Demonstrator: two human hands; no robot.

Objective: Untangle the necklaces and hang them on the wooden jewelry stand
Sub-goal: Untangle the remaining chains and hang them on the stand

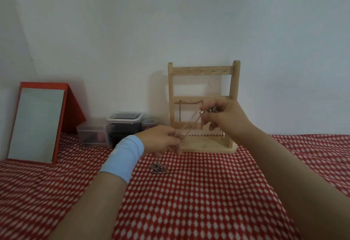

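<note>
We note white wall (170,21), bench under red-white patterned cloth (189,201). Far left: red-framed mirror (36,124), leaning. Next: clear plastic boxes (123,126). Left grip (161,139) pinches necklace (190,126) low end; tangled heap (159,168) on cloth beneath. Chain taut up to right grip (227,118), pinched shut on top end, before wooden jewelry stand (202,70).

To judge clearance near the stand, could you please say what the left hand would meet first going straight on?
Probably the base of the wooden jewelry stand: the left hand, pinching a necklace chain, points rightward at it, though depth is unclear.
</note>
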